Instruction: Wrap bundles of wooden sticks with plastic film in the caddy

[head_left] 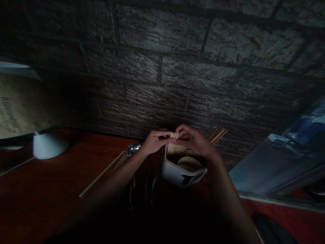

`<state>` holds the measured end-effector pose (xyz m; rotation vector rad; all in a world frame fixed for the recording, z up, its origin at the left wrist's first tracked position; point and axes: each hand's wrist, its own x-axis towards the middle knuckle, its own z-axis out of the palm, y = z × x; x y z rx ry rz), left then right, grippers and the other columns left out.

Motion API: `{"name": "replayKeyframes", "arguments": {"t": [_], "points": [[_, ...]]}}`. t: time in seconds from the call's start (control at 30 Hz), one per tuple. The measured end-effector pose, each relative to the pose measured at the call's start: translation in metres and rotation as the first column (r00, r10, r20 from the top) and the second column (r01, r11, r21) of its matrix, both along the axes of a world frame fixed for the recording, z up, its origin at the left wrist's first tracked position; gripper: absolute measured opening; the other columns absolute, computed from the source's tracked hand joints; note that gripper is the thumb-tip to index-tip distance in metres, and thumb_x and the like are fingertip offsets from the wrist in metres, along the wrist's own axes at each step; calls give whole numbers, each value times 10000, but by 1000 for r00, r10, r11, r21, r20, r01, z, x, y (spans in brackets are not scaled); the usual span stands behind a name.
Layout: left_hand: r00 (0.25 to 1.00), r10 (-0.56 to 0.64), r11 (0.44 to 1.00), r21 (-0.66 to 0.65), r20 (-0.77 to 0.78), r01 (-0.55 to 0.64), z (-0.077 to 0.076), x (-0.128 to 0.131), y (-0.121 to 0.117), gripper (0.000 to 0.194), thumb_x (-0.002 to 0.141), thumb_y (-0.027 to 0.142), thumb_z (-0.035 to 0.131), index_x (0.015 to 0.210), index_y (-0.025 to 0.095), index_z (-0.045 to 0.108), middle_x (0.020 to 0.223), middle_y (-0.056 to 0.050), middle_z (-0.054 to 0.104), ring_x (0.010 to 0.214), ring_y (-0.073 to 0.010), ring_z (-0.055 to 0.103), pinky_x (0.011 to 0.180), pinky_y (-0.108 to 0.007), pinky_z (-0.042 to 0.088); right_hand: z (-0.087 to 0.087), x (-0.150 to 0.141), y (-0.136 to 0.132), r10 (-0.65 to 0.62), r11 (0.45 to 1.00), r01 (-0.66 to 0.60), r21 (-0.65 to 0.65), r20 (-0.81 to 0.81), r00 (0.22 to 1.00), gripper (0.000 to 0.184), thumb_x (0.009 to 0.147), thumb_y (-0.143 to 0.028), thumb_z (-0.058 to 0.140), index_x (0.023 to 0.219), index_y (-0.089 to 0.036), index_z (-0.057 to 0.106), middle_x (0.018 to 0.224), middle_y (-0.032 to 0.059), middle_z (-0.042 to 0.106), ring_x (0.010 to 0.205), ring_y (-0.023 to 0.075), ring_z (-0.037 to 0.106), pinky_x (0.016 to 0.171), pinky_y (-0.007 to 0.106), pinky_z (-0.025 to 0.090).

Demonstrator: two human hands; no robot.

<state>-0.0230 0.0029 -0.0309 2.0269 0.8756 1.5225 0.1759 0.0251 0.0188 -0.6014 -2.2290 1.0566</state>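
Note:
My left hand (pixel 158 140) and my right hand (pixel 191 137) meet above a white utensil holder (pixel 175 173) with a black mark on its front. Between them, the fingers of both hands close on the upper ends of a bundle of light wooden chopsticks (pixel 174 135). The lower part of this bundle stands inside the holder's left side. More chopsticks (pixel 218 134) lean out of the holder toward the right, behind my right hand. A round tan piece (pixel 189 163) shows inside the holder; its kind is unclear in the dim light.
Left of my forearm, a shiny metal spoon or ladle head (pixel 133 149) and loose chopsticks (pixel 101 176) lie on the brown wooden table (pixel 50 179). Dark long-handled utensils (pixel 153 183) lie nearby. A lamp (pixel 49 145) stands far left. A stone-block wall (pixel 152 67) rises behind.

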Motion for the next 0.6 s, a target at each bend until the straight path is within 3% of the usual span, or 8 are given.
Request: {"name": "replayKeyframes", "arguments": {"t": [0.2, 0.33, 0.6], "points": [[999, -23, 1000, 5, 35, 23, 1, -3, 1, 270, 772, 383, 741, 881, 137, 769, 813, -58, 707, 756, -144, 630, 694, -235, 493, -2, -2, 1, 18, 1000, -18, 21, -4, 1000, 265, 807, -348, 707, 969, -219, 541, 828, -8, 664, 795, 138, 664, 732, 256, 530], [998, -59, 996, -61, 25, 60, 5, -4, -3, 247, 786, 363, 728, 875, 136, 764, 833, -62, 736, 764, -146, 663, 715, -235, 517, -3, -3, 1, 24, 999, -24, 35, -3, 1000, 251, 814, -341, 704, 959, -223, 537, 843, -3, 668, 813, 137, 660, 743, 250, 523], [998, -60, 988, -140, 16, 62, 8, -6, -8, 251, 808, 347, 703, 947, 138, 711, 784, -37, 717, 652, -111, 631, 575, -184, 495, 0, -4, -2, -12, 998, 12, 60, -5, 1000, 264, 813, -372, 700, 957, -227, 532, 860, -2, 656, 824, 141, 659, 732, 245, 534]]}}
